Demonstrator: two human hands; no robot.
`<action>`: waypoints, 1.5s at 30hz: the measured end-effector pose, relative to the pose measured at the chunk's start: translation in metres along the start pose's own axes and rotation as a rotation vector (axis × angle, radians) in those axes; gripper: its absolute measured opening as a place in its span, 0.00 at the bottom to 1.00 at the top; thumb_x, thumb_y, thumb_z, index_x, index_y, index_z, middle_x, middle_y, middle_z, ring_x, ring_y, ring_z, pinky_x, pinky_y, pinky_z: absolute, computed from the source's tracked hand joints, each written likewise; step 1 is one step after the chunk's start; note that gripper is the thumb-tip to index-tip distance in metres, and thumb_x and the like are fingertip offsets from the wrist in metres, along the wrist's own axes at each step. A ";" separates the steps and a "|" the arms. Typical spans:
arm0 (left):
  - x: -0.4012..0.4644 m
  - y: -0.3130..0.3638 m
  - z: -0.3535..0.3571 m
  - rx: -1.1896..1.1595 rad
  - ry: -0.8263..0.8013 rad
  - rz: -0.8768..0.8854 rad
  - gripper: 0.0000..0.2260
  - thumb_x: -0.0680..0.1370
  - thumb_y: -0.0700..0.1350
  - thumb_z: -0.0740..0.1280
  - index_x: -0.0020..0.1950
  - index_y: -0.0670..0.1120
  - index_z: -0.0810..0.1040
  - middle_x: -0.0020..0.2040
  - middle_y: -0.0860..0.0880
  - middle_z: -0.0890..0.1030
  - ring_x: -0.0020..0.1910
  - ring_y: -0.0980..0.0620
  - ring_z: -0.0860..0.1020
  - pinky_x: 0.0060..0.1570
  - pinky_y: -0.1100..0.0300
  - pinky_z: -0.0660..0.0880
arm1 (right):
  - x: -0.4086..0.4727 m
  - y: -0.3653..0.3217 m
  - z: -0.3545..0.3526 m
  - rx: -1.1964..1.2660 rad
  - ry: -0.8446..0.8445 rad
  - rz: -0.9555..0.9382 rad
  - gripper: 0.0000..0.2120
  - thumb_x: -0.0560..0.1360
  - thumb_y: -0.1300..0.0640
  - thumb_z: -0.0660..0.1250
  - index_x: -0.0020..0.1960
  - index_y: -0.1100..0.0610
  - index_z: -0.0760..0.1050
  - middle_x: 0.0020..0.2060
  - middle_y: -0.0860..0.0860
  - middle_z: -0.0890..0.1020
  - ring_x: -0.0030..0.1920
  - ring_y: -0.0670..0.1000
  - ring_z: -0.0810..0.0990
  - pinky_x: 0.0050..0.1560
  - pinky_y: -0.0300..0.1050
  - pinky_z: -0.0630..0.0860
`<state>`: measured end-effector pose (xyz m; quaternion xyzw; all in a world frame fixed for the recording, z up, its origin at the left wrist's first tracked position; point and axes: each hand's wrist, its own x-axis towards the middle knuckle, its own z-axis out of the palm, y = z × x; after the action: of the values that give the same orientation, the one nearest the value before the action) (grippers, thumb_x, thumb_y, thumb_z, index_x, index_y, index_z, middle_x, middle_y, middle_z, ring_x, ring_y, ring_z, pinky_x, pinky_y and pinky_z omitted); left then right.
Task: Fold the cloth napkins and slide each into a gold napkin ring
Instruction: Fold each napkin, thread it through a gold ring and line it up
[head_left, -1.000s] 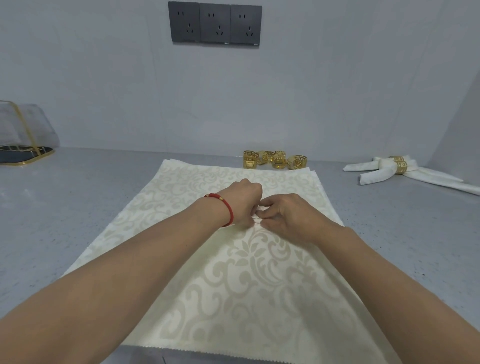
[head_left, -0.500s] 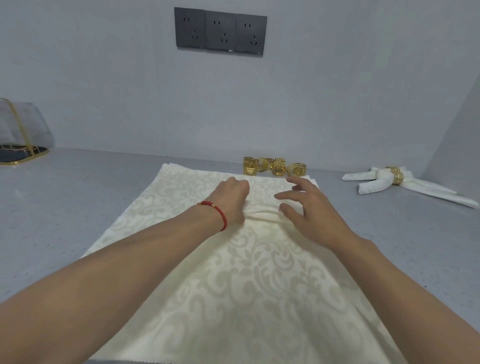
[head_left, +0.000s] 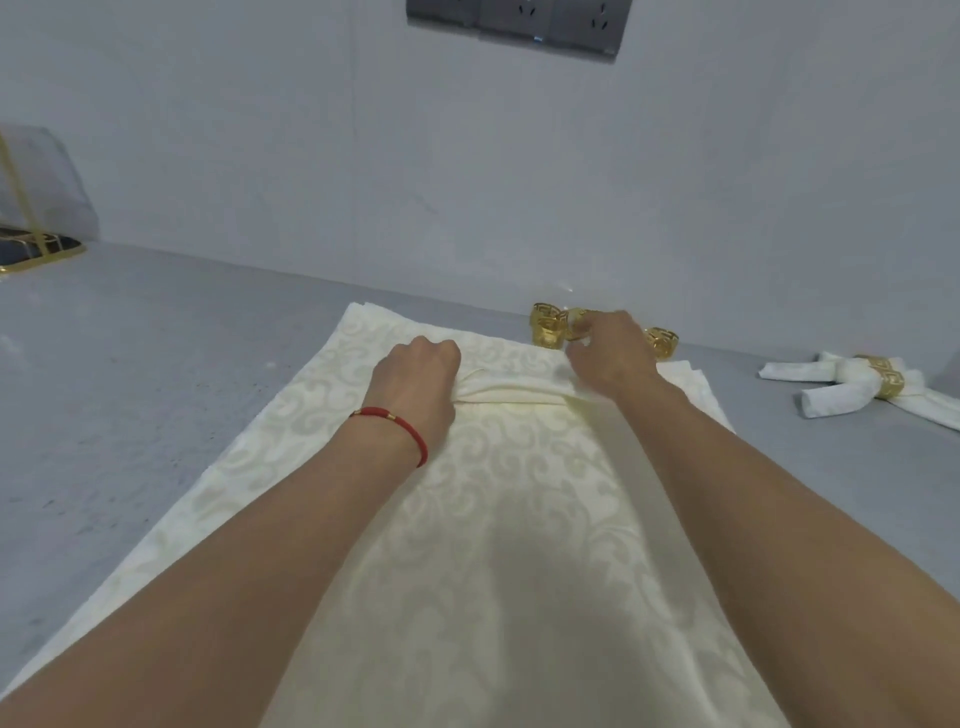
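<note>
A cream damask napkin (head_left: 493, 519) lies spread on a stack of the same cloth on the grey counter. My left hand (head_left: 415, 379), with a red cord on its wrist, pinches a raised fold of the cloth at its middle. My right hand (head_left: 608, 353) has reached past the napkin's far edge to a row of gold napkin rings (head_left: 548, 325) by the wall, and its fingers curl round one ring (head_left: 576, 325). Another gold ring (head_left: 662, 342) shows to the right of that hand.
A finished rolled napkin in a gold ring (head_left: 862, 387) lies at the right on the counter (head_left: 130, 389). A clear gold-framed holder (head_left: 36, 208) stands at far left. Wall sockets (head_left: 519, 21) sit above, and the wall is close behind the rings.
My right hand let go of the cloth and moved forward to the row of rings. My left hand kept its pinch and drew the fold up. The camera moved closer.
</note>
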<state>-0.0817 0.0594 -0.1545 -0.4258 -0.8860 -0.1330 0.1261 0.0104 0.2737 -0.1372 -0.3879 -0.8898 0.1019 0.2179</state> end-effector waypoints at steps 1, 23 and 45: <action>0.003 -0.002 0.001 0.004 0.005 0.000 0.11 0.76 0.34 0.62 0.40 0.44 0.61 0.37 0.49 0.61 0.42 0.45 0.67 0.41 0.54 0.66 | 0.010 -0.006 0.006 -0.054 -0.017 0.010 0.14 0.77 0.58 0.63 0.61 0.54 0.81 0.60 0.56 0.81 0.61 0.61 0.79 0.52 0.51 0.73; -0.002 -0.003 -0.007 -0.046 0.277 0.120 0.22 0.68 0.32 0.67 0.31 0.47 0.54 0.27 0.50 0.59 0.29 0.45 0.61 0.28 0.55 0.48 | -0.099 0.059 -0.060 1.007 0.389 0.363 0.06 0.75 0.53 0.69 0.46 0.57 0.80 0.43 0.49 0.85 0.44 0.50 0.87 0.55 0.56 0.83; -0.005 -0.004 0.004 -0.213 0.342 0.266 0.11 0.69 0.40 0.73 0.36 0.44 0.71 0.32 0.51 0.71 0.34 0.48 0.70 0.32 0.56 0.65 | -0.139 0.073 -0.057 0.968 -0.159 -0.035 0.22 0.74 0.61 0.76 0.63 0.41 0.80 0.62 0.51 0.81 0.57 0.54 0.85 0.63 0.49 0.80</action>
<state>-0.0821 0.0542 -0.1604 -0.5208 -0.7690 -0.2782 0.2449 0.1689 0.2218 -0.1551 -0.2180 -0.7605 0.5294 0.3064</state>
